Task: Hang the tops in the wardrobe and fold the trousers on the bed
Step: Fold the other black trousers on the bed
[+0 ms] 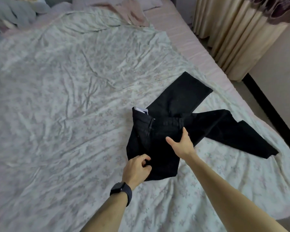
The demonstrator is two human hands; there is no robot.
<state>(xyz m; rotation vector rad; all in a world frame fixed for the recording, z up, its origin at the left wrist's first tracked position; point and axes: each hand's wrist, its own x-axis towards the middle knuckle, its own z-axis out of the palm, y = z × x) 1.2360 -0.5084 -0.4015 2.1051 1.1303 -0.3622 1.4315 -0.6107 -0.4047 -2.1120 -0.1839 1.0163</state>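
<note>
Black trousers (174, 118) lie on the bed (65, 97), on its right side, with the two legs splayed apart towards the right. The waist part is folded over towards me. My left hand (137, 168), with a dark watch on the wrist, pinches the near left edge of the waist part. My right hand (181, 144) grips the waistband's right side, thumb on top and fingers curled under the cloth. No tops and no wardrobe are in view.
A crumpled floral sheet (74, 72) covers the bed over a pink mattress cover (182, 39). Pink cloth (129, 10) and pillows lie at the head. Beige curtains (233, 30) hang at the right, beside a strip of floor (251, 101).
</note>
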